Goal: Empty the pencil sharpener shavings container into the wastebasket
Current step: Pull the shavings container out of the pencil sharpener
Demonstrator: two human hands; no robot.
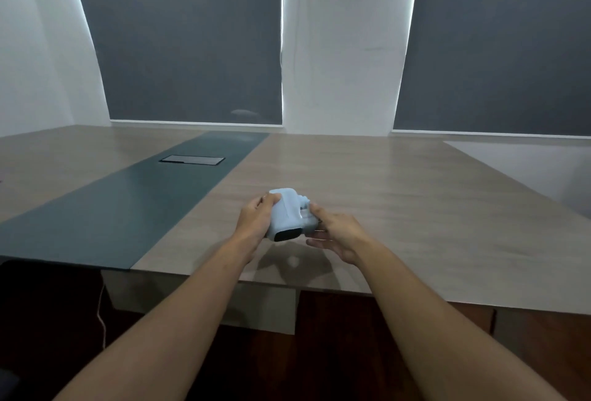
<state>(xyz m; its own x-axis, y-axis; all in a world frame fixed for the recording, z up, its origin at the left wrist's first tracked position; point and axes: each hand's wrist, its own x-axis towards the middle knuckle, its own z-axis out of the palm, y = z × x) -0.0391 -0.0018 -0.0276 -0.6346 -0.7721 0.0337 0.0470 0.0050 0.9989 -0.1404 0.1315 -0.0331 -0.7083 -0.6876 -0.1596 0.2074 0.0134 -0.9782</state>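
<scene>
Left grip (256,219) wraps pencil sharpener (286,213) body, long axis toward us. Dark shavings container (285,235) at near end. Right grip (339,234) touches its right side, hold unclear.

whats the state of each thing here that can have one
pencil sharpener: lifted above the table, tilted
shavings container: seated in the sharpener, not pulled out
left hand: grips the sharpener body
right hand: touches the sharpener's right side, grip unclear
window blinds: down
cable box lid: closed
</scene>
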